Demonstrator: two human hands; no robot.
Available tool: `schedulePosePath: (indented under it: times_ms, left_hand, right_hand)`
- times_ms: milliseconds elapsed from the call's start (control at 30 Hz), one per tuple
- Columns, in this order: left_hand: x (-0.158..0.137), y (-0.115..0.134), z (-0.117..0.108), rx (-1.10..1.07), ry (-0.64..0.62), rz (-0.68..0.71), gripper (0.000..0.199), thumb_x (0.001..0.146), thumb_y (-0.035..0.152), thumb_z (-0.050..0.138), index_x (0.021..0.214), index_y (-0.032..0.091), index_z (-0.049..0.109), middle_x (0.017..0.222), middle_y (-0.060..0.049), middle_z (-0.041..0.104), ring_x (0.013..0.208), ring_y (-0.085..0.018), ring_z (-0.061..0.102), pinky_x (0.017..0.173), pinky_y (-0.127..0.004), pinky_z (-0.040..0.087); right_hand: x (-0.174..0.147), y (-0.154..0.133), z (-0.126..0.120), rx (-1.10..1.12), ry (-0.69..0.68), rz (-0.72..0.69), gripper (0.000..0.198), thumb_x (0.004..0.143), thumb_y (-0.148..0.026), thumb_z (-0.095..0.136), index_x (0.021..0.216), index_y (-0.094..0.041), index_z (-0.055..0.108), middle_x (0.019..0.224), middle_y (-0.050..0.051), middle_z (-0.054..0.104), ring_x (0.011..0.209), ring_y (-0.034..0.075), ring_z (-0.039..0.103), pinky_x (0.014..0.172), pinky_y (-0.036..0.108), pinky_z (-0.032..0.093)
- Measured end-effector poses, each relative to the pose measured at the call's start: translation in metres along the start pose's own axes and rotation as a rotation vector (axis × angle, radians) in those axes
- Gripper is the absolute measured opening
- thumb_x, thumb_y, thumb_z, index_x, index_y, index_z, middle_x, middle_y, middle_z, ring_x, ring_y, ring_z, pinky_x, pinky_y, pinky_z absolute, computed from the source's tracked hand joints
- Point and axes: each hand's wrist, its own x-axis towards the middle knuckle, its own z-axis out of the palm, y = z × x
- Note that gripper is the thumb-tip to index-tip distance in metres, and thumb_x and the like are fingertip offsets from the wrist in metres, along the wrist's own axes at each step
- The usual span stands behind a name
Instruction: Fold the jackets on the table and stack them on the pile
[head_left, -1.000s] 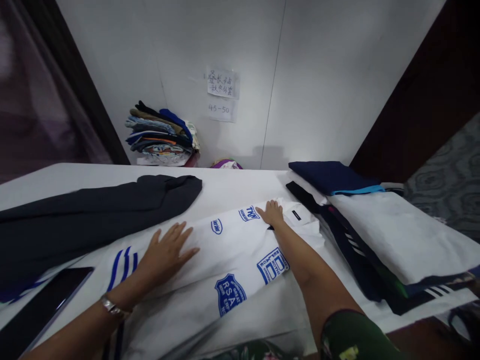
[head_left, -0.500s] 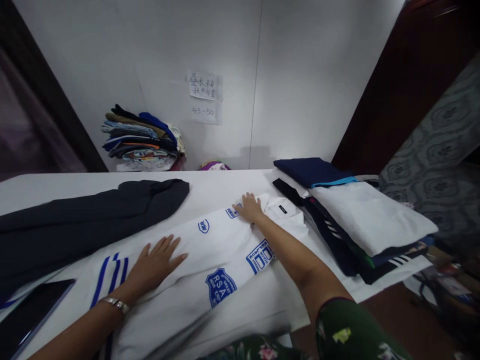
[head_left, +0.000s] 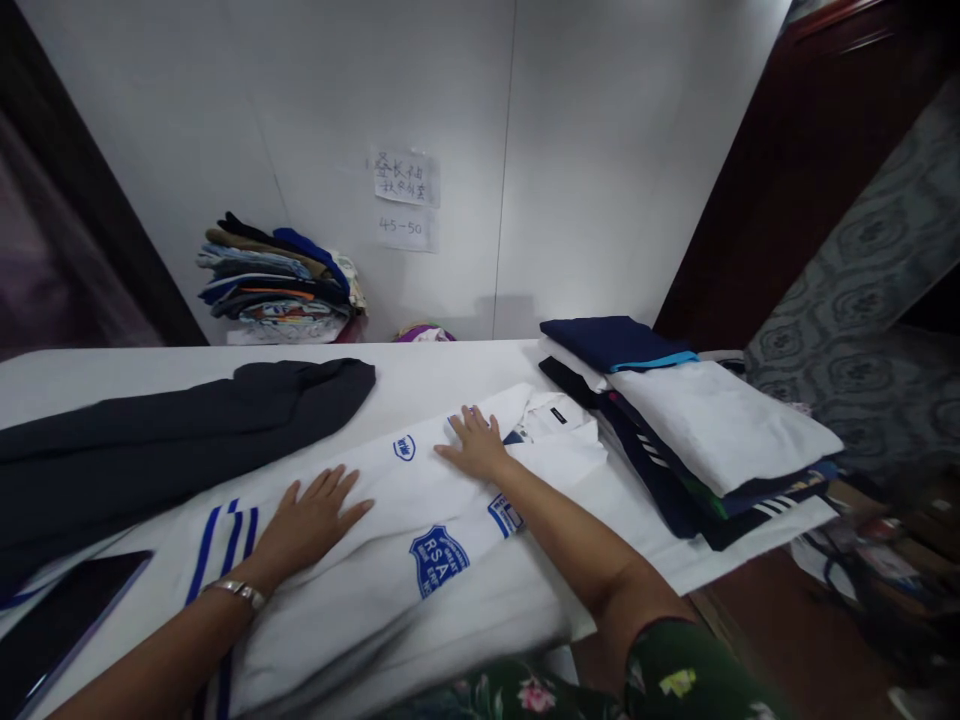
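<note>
A white garment (head_left: 352,590) with blue printed badges and blue stripes lies spread over the table, its collar toward the right. On its left part, near the stripes, my left hand (head_left: 311,520) rests flat with fingers spread. My right hand (head_left: 474,443) lies on the upper part below the collar, fingers apart and palm down, covering part of a small blue print. Neither hand grips the cloth. The garment's near edge is blurred and hangs toward my body.
A dark grey garment (head_left: 187,425) lies along the left, with a phone or tablet (head_left: 75,620) nearer me. Folded clothes (head_left: 720,420) are stacked on the right. Another clothes pile (head_left: 281,280) stands against the wall behind the table (head_left: 442,365). Paper notes (head_left: 406,200) hang on the wall.
My right hand has slid left and a little down across the white garment, away from the collar. My left hand stays nearly in place. The view has shifted slightly.
</note>
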Motion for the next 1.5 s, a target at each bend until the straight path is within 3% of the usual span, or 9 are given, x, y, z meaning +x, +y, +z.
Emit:
schedulePosePath:
  times_ms: [167,333,500,633,800,1033,1167,1333,1500]
  left_hand:
    - [0.005,0.007,0.003,-0.077,0.032,-0.086,0.063,0.086,0.054,0.040,0.136,0.016,0.049,0.146,-0.017,0.041,0.136,-0.033,0.034,0.108,-0.058,0.022]
    - [0.001,0.004,-0.019,-0.259,0.134,-0.158,0.052,0.089,0.048,0.040,0.129,0.018,0.055,0.149,-0.013,0.037,0.139,-0.028,0.030,0.111,-0.052,0.020]
    - [-0.044,-0.016,-0.040,-0.412,0.428,-0.558,0.049,0.087,0.043,0.044,0.124,0.015,0.056,0.144,-0.013,0.044,0.135,-0.024,0.036,0.112,-0.038,0.026]
    - [-0.096,-0.010,-0.034,-0.596,0.323,-0.851,0.060,0.085,0.047,0.045,0.132,0.010,0.047,0.141,-0.016,0.046,0.131,-0.026,0.042,0.108,-0.035,0.033]
    - [-0.125,0.005,-0.023,-0.740,0.281,-1.026,0.075,0.085,0.055,0.044,0.142,0.009,0.033,0.144,-0.018,0.042,0.129,-0.028,0.045,0.104,-0.036,0.037]
    - [-0.120,-0.003,-0.033,-0.838,0.208,-1.105,0.081,0.083,0.054,0.051,0.144,0.006,0.030,0.139,-0.021,0.048,0.123,-0.030,0.051,0.103,-0.038,0.038]
    - [-0.115,-0.010,-0.041,-1.143,0.264,-1.182,0.076,0.076,0.055,0.061,0.135,0.011,0.044,0.137,-0.020,0.050,0.124,-0.029,0.051,0.101,-0.036,0.042]
    - [-0.116,-0.013,-0.044,-1.697,0.072,-1.029,0.060,0.063,0.060,0.071,0.101,0.015,0.066,0.110,-0.015,0.070,0.102,-0.030,0.065,0.083,-0.036,0.054]
    - [-0.116,-0.005,-0.052,-1.471,0.231,-0.976,0.061,0.062,0.050,0.075,0.112,0.017,0.061,0.124,-0.013,0.063,0.114,-0.028,0.059,0.093,-0.034,0.048]
  right_hand:
    - [-0.020,-0.005,0.028,-0.094,-0.005,-0.093,0.074,0.090,-0.067,0.025,0.146,-0.019,0.031,0.156,0.011,0.019,0.144,0.030,0.008,0.113,0.053,0.007]
    - [-0.020,0.001,0.035,-0.159,0.017,-0.081,0.069,0.092,-0.062,0.029,0.146,-0.019,0.032,0.155,0.011,0.021,0.143,0.031,0.011,0.112,0.052,0.009]
    - [-0.021,0.004,0.042,-0.220,0.064,-0.104,0.064,0.094,-0.057,0.031,0.144,-0.018,0.036,0.154,0.012,0.025,0.142,0.032,0.016,0.111,0.052,0.014]
    - [-0.021,0.008,0.047,-0.254,0.086,-0.126,0.061,0.094,-0.055,0.032,0.143,-0.018,0.038,0.153,0.012,0.028,0.141,0.033,0.020,0.110,0.053,0.018]
    - [-0.019,0.012,0.050,-0.275,0.081,-0.128,0.062,0.092,-0.056,0.031,0.143,-0.019,0.038,0.153,0.010,0.027,0.141,0.032,0.020,0.109,0.053,0.019]
    - [-0.020,0.014,0.051,-0.279,0.084,-0.140,0.063,0.092,-0.057,0.028,0.141,-0.019,0.040,0.153,0.009,0.029,0.140,0.031,0.021,0.109,0.053,0.020]
    - [-0.021,0.014,0.052,-0.284,0.093,-0.137,0.063,0.092,-0.056,0.030,0.142,-0.019,0.039,0.152,0.009,0.030,0.140,0.030,0.022,0.110,0.052,0.020]
    - [-0.021,0.014,0.052,-0.287,0.087,-0.132,0.063,0.092,-0.056,0.029,0.142,-0.020,0.040,0.153,0.008,0.030,0.141,0.030,0.021,0.110,0.051,0.020]
    - [-0.020,0.015,0.053,-0.290,0.087,-0.124,0.064,0.091,-0.057,0.028,0.143,-0.020,0.039,0.153,0.007,0.029,0.141,0.028,0.021,0.111,0.050,0.020]
